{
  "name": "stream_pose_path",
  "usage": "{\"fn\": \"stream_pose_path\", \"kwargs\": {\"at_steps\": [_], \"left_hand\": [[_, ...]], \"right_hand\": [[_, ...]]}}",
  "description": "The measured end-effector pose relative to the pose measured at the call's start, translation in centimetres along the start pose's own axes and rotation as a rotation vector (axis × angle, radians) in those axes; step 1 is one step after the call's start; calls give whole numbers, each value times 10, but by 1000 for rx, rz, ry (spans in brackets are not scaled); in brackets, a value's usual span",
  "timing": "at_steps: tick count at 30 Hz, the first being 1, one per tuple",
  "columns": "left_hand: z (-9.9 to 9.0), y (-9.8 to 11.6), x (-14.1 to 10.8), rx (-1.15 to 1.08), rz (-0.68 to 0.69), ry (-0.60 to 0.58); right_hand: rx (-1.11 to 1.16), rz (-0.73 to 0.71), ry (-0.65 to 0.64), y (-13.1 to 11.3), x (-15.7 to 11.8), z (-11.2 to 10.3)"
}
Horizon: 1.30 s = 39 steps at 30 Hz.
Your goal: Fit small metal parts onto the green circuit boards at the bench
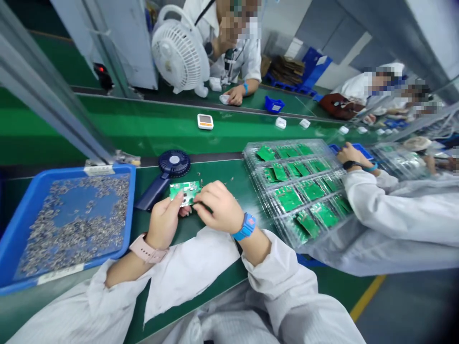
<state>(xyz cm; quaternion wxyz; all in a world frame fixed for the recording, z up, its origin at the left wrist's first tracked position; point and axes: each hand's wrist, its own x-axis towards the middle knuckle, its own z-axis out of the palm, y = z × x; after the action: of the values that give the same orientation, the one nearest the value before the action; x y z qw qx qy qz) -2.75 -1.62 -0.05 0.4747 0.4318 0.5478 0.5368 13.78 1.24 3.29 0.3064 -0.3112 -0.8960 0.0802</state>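
A green circuit board (189, 187) with small parts on it is held up over the bench. My left hand (165, 220) grips it at its left and lower edge, thumb on top. At the board's right edge, my right hand (220, 206) has thumb and fingers pinched together; whatever is between the fingertips is too small or hidden to name. Under my forearms lies a white cloth or paper sheet (195, 263). To the left stands a blue tray (131, 210) holding a great many small metal pieces (77, 239).
A navy handheld fan (174, 163) lies behind the board. On the right, stacked clear plastic trays (251, 153) hold several green boards. A white timer (205, 122), a white fan (179, 55) and a blue bin (274, 104) are farther back. Co-workers sit opposite and at right, one arm (373, 191) beside the trays.
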Motion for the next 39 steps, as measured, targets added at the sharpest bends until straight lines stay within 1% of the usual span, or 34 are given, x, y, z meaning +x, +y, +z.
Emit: {"fn": "stream_pose_path", "kwargs": {"at_steps": [3,6,8,10,11,13,15,17,18,20,22,24,26,29,31,34,36,39], "left_hand": [[0,3,-1,-8,-12,-60],[0,2,-3,15,-16,-118],[-1,0,-3,24,-16,-203],[-3,-3,-2,15,-10,-315],[-4,-4,-1,6,6,-363],[-5,-5,0,4,51,-434],[-6,-4,2,15,83,-463],[-7,-3,3,21,79,-468],[-7,-3,4,16,73,-461],[-8,-4,5,5,61,-454],[-8,-6,5,4,50,-453],[-8,-7,5,14,45,-449],[-8,-6,5,22,41,-441],[-8,-3,3,22,33,-425],[-7,-1,2,19,29,-418],[-7,-1,2,14,17,-414],[-7,-2,2,10,8,-415],[-6,-4,3,14,6,-415]], "right_hand": [[-99,12,-38,-4,-6,-3],[-188,30,-42,-9,-15,-5],[-247,57,-28,-16,-23,-9],[-259,123,12,-29,-34,-21],[-231,172,38,-36,-41,-31],[-113,290,102,-50,-58,-57],[-28,429,182,-62,-79,-91],[-57,581,262,-67,-105,-125],[-82,666,273,-67,-119,-141],[-148,834,249,-63,-146,-165],[-206,985,188,-56,-167,-178],[-220,1092,122,-48,-180,-181],[-206,1138,67,-40,-185,-178],[-183,1119,1,-29,-184,-174],[-219,1082,-25,-21,-185,-176],[-436,1042,-68,-5,-188,-181],[-596,1035,-161,5,-189,-182],[-716,1068,-328,12,-183,-179]]}}
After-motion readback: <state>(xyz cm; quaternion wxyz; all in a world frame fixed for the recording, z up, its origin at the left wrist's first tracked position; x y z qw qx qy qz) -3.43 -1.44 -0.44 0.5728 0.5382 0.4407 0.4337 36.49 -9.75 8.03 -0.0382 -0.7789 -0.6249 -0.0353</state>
